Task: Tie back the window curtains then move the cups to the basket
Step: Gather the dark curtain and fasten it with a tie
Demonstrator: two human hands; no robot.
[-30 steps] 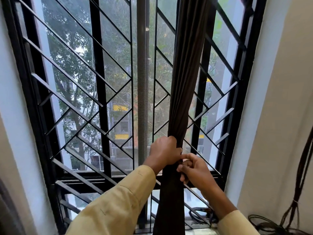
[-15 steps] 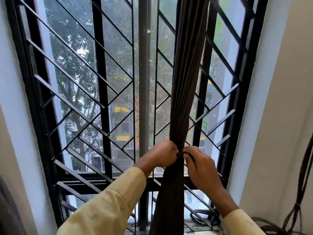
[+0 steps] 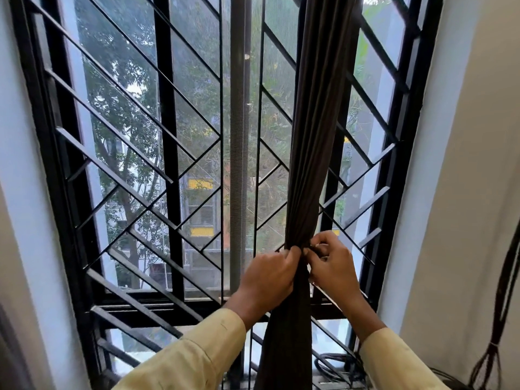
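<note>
A dark brown curtain (image 3: 312,142) hangs gathered into a narrow bundle in front of the right half of the window. My left hand (image 3: 267,277) grips the bundle from its left side at about sill height. My right hand (image 3: 333,266) is at the bundle's right side, its fingertips pinching a thin dark tie band (image 3: 308,250) against the cloth. The band is mostly hidden by my fingers. No cups or basket are in view.
A black metal window grille (image 3: 168,164) with diagonal bars fills the view, trees and buildings beyond. White walls flank it. Dark cables (image 3: 337,367) lie coiled on the sill at lower right, and more cables (image 3: 503,291) hang down the right wall.
Both hands have risen a little along the curtain. My right hand has brought its fingers up and in to the band at the bundle's pinch point, close to the left hand.
</note>
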